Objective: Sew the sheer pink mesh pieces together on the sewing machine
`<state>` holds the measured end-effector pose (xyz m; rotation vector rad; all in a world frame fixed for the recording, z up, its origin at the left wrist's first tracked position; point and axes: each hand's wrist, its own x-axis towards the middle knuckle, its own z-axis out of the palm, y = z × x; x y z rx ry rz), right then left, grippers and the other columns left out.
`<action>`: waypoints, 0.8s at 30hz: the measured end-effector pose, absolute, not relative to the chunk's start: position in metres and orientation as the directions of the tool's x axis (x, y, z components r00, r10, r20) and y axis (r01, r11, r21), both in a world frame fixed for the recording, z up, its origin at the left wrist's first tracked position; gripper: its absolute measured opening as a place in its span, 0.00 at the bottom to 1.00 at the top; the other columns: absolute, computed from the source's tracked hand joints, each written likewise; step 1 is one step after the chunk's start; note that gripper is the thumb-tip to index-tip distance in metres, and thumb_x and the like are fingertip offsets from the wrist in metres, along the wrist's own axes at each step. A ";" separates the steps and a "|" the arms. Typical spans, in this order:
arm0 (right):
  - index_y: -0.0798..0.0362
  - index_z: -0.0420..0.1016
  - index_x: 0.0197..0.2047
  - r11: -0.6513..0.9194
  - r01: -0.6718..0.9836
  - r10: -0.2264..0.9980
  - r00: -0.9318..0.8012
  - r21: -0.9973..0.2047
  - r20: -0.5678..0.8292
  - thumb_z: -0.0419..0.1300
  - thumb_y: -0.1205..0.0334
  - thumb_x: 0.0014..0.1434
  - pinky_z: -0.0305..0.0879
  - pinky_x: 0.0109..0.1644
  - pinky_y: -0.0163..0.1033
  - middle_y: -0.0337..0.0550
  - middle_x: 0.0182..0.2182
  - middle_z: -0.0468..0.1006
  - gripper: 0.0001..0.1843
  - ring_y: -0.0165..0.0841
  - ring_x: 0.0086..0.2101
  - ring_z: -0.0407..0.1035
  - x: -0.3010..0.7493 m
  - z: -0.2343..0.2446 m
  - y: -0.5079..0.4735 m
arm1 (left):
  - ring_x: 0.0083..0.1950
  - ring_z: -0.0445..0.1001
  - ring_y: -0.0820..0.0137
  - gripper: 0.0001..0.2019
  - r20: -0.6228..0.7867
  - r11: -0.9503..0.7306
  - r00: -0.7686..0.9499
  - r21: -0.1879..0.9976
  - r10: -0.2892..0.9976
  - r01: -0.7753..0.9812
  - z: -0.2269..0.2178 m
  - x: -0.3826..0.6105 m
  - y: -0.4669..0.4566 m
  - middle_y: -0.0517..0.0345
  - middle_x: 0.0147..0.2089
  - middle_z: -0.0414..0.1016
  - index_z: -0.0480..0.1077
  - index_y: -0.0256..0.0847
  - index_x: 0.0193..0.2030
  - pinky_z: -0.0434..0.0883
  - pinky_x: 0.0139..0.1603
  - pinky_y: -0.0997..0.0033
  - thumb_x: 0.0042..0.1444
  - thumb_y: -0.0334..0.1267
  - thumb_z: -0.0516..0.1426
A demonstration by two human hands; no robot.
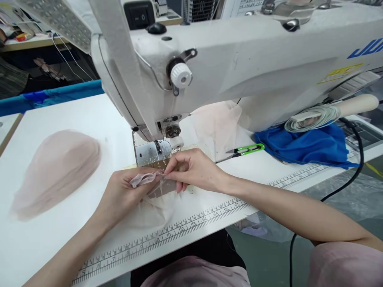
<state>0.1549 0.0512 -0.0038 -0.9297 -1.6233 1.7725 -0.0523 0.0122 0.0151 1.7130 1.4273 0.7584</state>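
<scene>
My left hand (121,195) pinches a small gathered piece of sheer pale pink fabric (143,179) just in front of the presser foot (154,153) of a white sewing machine (239,67). My right hand (194,169) meets it from the right, fingertips pinched on the same fabric edge. More of the sheer fabric hangs down under both hands onto the white table (60,239).
A stack of pink sheer pieces (56,171) lies at the left of the table. Green thread snips (247,150) and a blue cloth (308,145) lie under the machine arm at the right. A printed ruler (185,225) runs along the table's front edge. A black cable (344,183) hangs at the right.
</scene>
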 end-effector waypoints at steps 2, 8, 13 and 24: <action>0.55 0.76 0.32 -0.053 0.061 0.798 -0.598 -0.997 -0.079 0.63 0.70 0.56 0.77 0.31 0.31 0.36 0.25 0.79 0.02 0.28 0.27 0.78 0.154 -0.003 0.051 | 0.33 0.81 0.68 0.08 0.022 -0.122 0.186 0.830 0.982 0.544 0.013 -0.052 0.012 0.61 0.36 0.84 0.81 0.49 0.37 0.75 0.31 0.75 0.55 0.46 0.63; 0.55 0.75 0.37 0.256 0.132 0.830 -0.537 -0.958 0.148 0.63 0.73 0.56 0.75 0.35 0.30 0.37 0.30 0.79 0.06 0.25 0.31 0.75 0.152 0.000 0.049 | 0.28 0.77 0.73 0.07 0.156 -0.205 0.133 0.745 0.979 0.634 0.010 -0.054 0.010 0.65 0.33 0.83 0.81 0.51 0.37 0.71 0.26 0.77 0.55 0.45 0.62; 0.54 0.76 0.38 0.367 0.140 0.811 -0.533 -0.920 0.242 0.63 0.71 0.57 0.74 0.35 0.30 0.36 0.30 0.80 0.05 0.25 0.31 0.75 0.151 0.000 0.047 | 0.22 0.71 0.77 0.05 0.223 -0.238 0.109 0.713 0.969 0.659 0.010 -0.053 0.009 0.68 0.27 0.81 0.81 0.52 0.34 0.65 0.21 0.79 0.55 0.45 0.62; 0.53 0.75 0.42 0.359 0.160 0.816 -0.531 -0.919 0.227 0.64 0.69 0.58 0.74 0.34 0.30 0.35 0.29 0.80 0.08 0.25 0.30 0.75 0.150 0.000 0.047 | 0.22 0.70 0.77 0.06 0.180 -0.175 0.060 0.734 0.982 0.657 0.011 -0.052 0.008 0.68 0.26 0.79 0.79 0.50 0.31 0.64 0.21 0.79 0.53 0.47 0.63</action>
